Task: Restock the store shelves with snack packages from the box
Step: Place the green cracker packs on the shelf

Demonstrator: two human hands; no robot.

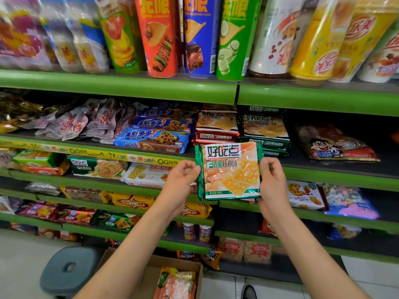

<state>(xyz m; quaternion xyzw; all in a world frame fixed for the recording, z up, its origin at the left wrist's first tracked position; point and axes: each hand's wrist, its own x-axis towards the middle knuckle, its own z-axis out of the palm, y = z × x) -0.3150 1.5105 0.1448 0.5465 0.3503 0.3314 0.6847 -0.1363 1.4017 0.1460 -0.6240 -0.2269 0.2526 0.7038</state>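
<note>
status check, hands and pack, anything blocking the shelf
Left hand and right hand each grip a side of the green pack. Pack held upright before matching stack. Nothing in the way.

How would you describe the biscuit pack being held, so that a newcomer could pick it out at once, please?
Find the green shelf under the tall crisp tubes. Just below it, in front of the green-edged stack, the left hand and right hand pinch a green-edged pack by its sides. Unlike its neighbours, it is held upright off the shelf, facing the camera.
</note>
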